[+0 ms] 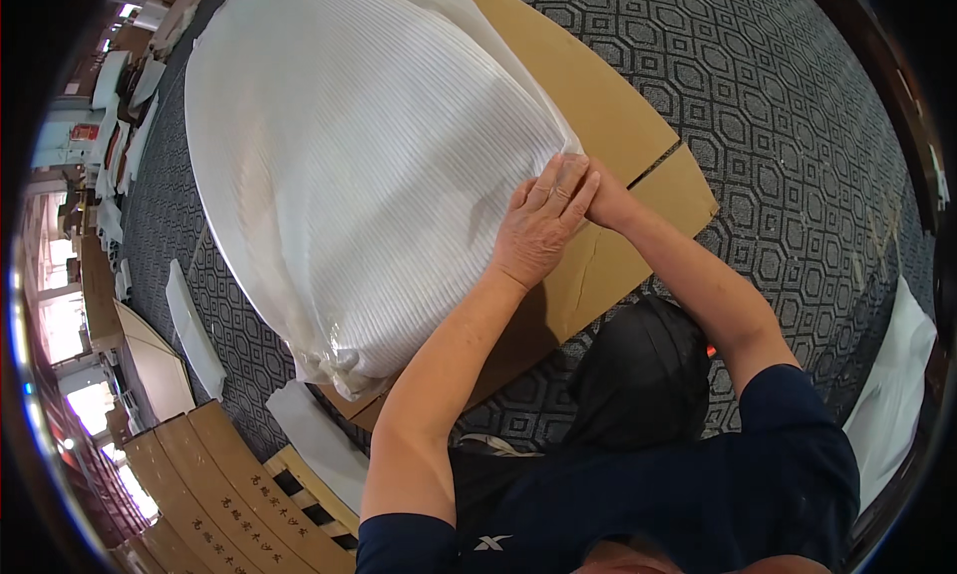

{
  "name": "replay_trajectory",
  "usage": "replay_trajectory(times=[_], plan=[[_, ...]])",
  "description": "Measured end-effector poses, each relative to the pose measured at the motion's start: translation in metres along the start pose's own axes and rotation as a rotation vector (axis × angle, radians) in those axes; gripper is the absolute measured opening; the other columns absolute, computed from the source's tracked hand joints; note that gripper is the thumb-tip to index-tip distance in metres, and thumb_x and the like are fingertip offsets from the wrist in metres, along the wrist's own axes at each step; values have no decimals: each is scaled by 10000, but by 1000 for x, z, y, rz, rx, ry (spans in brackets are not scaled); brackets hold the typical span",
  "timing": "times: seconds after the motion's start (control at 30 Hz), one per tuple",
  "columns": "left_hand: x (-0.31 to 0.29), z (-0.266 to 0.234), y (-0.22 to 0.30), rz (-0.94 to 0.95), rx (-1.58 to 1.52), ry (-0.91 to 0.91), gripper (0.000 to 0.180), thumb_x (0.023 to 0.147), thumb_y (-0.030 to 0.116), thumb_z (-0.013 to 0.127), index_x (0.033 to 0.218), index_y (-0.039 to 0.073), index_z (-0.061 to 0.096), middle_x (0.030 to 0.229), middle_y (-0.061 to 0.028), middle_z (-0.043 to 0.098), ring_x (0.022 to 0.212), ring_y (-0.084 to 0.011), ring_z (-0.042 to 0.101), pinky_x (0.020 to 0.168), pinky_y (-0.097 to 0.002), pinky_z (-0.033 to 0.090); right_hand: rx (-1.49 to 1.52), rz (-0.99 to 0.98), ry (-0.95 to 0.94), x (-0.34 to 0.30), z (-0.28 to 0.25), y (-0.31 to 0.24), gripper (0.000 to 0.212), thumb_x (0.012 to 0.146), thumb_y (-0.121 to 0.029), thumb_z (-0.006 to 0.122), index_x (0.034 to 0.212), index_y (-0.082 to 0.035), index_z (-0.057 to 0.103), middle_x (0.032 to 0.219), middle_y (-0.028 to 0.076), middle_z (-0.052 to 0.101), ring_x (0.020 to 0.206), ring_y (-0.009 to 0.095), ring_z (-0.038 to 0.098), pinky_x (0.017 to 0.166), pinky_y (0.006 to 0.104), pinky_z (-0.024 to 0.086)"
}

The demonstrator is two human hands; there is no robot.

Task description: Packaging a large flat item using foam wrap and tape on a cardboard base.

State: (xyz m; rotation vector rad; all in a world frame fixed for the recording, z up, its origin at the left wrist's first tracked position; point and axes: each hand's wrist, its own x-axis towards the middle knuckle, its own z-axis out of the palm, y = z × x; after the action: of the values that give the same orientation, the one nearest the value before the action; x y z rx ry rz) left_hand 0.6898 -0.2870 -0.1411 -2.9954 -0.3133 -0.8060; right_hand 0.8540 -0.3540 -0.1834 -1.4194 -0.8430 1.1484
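A large rounded bundle wrapped in white ribbed foam sheet (pixel 379 155) lies in front of me, and the wrap hides what is inside. Clear tape (pixel 337 347) gathers the foam at its near left corner. My left hand (pixel 538 225) lies over the near right corner, its fingers bent around the foam. Just behind it, my right hand (pixel 604 195) grips the same corner from the right side. The left hand covers part of the right hand's fingers. Under the bundle is a flattened brown cardboard sheet (pixel 628 115), its flaps reaching out to the right.
Dark patterned carpet (pixel 778 175) surrounds the cardboard. Long brown cartons (pixel 214 474) lie at the lower left, beside white foam pieces (pixel 319 439). Another white sheet (pixel 897 384) lies at the right edge. More foam-wrapped pieces (pixel 140 125) line the far left side.
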Motion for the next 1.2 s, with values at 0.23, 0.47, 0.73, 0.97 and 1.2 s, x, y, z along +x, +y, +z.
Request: replay_trajectory(times=[0.23, 0.47, 0.73, 0.97, 1.2], plan=[[-10, 10, 0, -221, -122, -104, 587, 960, 280, 650, 1450, -28, 558, 1532, -193, 538, 1406, -362, 530, 1103, -419, 431, 96, 81, -6, -24, -9, -28, 263, 977, -105, 657, 1223, -16, 684, 995, 63, 724, 836, 135, 618, 737, 283, 534], [-6, 3, 8, -213, -82, -155, 538, 961, 295, 639, 1363, -62, 607, 1460, -207, 573, 1373, -370, 546, 1098, -441, 427, -232, -88, 346, 57, -32, -56, 491, 997, -154, 691, 1454, -46, 548, 1241, 135, 653, 1061, 189, 644, 885, 300, 541], [-11, 10, -3, -175, -126, -92, 437, 968, 291, 612, 1236, -49, 671, 1402, -220, 600, 1364, -383, 529, 1081, -460, 423, -685, -589, 265, 140, 58, -88, 714, 903, -317, 773, 1444, 65, 507, 1369, 263, 623, 1227, 392, 642, 1043, 436, 517], [-10, 14, 0, -171, -105, -93, 448, 939, 244, 658, 1274, -52, 624, 1353, -208, 584, 1330, -372, 524, 1043, -457, 434, -695, 9, 253, 200, 53, -73, 927, 798, -531, 824, 1381, 129, 535, 1302, 308, 649, 1168, 407, 679, 996, 461, 548], [-11, 9, -2, -163, -111, -67, 406, 932, 231, 665, 1236, -36, 636, 1317, -201, 592, 1294, -368, 522, 1023, -454, 436, -865, 154, 137, 149, 42, -83, 921, 802, -585, 793, 1324, 146, 586, 1084, 273, 739, 986, 410, 734, 896, 456, 584]])
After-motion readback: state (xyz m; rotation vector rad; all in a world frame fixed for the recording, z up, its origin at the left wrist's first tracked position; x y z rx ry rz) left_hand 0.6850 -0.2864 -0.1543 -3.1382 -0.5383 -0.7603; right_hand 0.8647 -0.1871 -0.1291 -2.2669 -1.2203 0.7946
